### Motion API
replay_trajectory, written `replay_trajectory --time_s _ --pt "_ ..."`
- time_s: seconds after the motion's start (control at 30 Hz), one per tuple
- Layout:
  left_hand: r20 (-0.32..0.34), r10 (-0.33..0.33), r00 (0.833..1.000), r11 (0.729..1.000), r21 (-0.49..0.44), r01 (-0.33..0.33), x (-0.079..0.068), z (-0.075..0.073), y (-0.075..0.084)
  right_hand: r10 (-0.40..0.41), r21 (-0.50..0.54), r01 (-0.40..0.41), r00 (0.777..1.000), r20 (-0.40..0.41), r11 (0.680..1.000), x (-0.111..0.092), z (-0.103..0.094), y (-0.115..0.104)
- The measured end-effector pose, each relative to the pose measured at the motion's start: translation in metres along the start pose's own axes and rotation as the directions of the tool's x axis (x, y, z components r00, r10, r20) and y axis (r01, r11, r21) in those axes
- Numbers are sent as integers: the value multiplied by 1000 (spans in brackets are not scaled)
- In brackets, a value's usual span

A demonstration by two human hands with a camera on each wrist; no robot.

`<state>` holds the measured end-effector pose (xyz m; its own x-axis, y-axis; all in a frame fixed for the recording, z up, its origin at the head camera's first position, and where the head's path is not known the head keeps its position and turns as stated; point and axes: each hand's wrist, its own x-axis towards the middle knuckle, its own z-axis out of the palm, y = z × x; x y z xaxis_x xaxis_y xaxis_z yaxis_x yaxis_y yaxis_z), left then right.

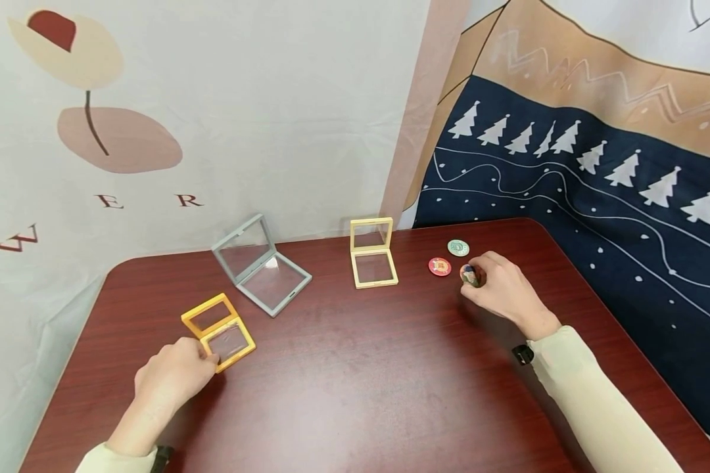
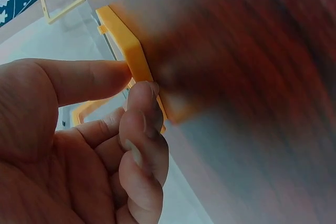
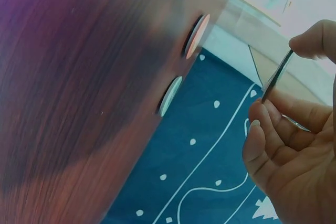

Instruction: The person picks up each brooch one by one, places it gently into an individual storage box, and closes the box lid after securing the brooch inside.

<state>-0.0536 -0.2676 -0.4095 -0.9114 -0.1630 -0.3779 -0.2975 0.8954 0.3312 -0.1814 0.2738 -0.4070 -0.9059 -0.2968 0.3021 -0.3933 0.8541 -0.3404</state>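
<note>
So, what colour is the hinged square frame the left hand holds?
The hinged square frame is orange-yellow, clearest in the head view.

1. Head view: bright and mostly sharp; pale glare spreads over the tabletop (image 1: 355, 368), between its left and right edges, apparently from overhead light.
2. A small white reflection shines in the grey frame (image 1: 257, 268) near the tabletop's back edge.
3. Soft shadows lie beside the left hand (image 1: 174, 374) and right hand (image 1: 503, 289).
4. Left wrist view: dimmer, bluish, tabletop badly blurred, orange frame (image 2: 136, 56) clearer.
5. Right wrist view: purple tint across the tabletop's upper left.
</note>
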Motion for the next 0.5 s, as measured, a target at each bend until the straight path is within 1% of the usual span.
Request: replay_trajectory --time_s 0.1,0.33,0.5 --pt "7 6 1000 1000 5 -6 -2 1 3 -26 5 26 1000 -12 1000 0 1 -3" --pt "17 13 1000 1000 4 -13 -5 5 7 -28 27 28 1000 1 999 -2 4 -14" --pt "20 24 1000 1000 4 -24 -6 7 11 -48 43 48 999 1 998 -3 4 -21"
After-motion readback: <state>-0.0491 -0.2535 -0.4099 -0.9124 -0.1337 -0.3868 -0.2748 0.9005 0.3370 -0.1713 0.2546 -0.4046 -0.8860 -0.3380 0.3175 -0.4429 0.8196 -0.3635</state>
